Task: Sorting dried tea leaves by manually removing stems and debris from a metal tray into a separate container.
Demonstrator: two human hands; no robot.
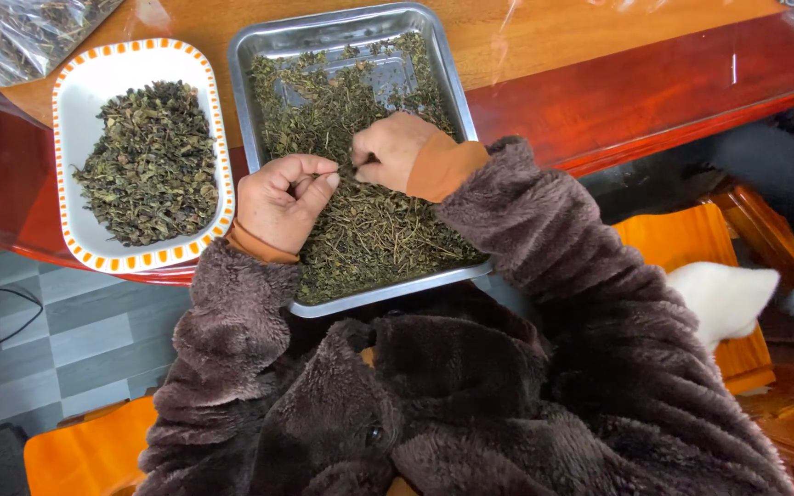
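Both hands sit over the steel tray of dried leaves: left hand curled, pinching a few bits, right hand closed, picking. White dish alongside holds the sorted pile, handy on the counter.

My left hand is curled in a loose fist, thumb pressed against the side of my forefinger in a pinch, palm turned up toward me. My right hand sits just beside it, knuckles up, fingers bent under and nipped together at the tips. Both wrists show orange cuffs under fuzzy brown sleeves, forearms angling in from either side.
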